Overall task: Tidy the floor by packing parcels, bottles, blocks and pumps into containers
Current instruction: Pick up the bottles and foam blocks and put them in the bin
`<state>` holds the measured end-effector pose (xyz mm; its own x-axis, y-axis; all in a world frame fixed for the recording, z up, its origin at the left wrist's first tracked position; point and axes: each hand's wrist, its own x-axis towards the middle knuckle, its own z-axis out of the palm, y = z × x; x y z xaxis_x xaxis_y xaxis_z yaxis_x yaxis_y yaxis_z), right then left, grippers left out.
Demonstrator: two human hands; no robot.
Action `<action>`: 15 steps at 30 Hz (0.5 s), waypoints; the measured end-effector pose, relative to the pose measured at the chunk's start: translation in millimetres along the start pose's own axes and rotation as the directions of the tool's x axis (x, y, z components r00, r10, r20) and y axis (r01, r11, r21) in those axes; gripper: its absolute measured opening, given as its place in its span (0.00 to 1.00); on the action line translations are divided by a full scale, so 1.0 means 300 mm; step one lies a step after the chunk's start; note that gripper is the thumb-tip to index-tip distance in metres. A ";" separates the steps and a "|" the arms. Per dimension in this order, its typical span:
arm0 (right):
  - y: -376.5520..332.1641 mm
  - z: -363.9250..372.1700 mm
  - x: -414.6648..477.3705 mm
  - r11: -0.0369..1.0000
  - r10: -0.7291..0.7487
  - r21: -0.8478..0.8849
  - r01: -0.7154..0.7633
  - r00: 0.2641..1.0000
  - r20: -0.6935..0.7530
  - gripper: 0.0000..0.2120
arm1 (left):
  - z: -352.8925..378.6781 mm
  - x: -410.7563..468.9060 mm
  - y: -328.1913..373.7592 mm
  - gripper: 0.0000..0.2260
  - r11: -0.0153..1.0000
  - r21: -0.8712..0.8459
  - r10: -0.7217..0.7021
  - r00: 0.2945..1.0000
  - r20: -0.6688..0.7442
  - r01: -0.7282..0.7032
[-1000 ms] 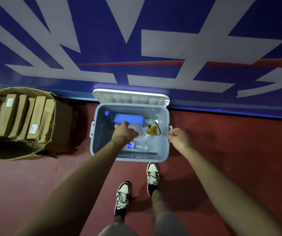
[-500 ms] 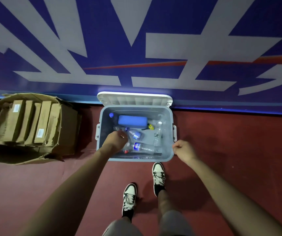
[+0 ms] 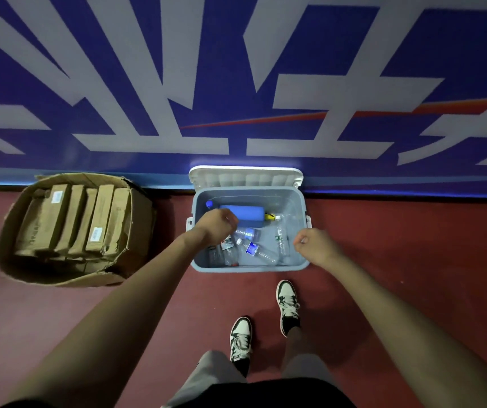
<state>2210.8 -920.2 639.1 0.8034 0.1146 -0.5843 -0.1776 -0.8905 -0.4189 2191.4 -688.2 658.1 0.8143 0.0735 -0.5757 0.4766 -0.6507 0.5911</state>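
One grey plastic bin (image 3: pixel 251 267) sits on the floor with one white lid (image 3: pixel 245 176) hinged open. Inside it lies one blue block (image 3: pixel 249 216) and one small yellow item (image 3: pixel 269 216), too small to identify. At least four clear plastic bottles (image 3: pixel 255 250) lie there as well. One separate blue cap (image 3: pixel 209 204) shows in the far left corner, though its bottle cannot be made out, so the exact bottle count is uncertain. One torn cardboard box (image 3: pixel 140 213) holds five brown parcels (image 3: pixel 102 219) standing on edge, and two of them show white labels. Two hands are in view, the left hand (image 3: pixel 217 228) and the right hand (image 3: pixel 314 245). There are also two black-and-white sneakers (image 3: pixel 288 304).
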 end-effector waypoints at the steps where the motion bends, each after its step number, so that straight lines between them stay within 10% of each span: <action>1: -0.012 0.002 -0.026 1.000 -0.008 -0.005 0.008 1.000 -0.008 0.07 | -0.006 -0.026 -0.002 0.10 0.999 0.027 0.017 1.000 0.012 -0.017; 15: -0.129 0.025 -0.341 0.969 -0.089 -0.234 0.082 0.996 -0.020 0.09 | -0.039 -0.345 -0.047 0.06 0.966 0.220 0.120 0.990 0.076 -0.134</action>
<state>2131.2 -894.1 709.8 0.8271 0.1846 -0.5309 0.0265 -0.9563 -0.2911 2104.3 -677.9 716.1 0.8381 -0.0632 -0.5419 0.2785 -0.8046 0.5245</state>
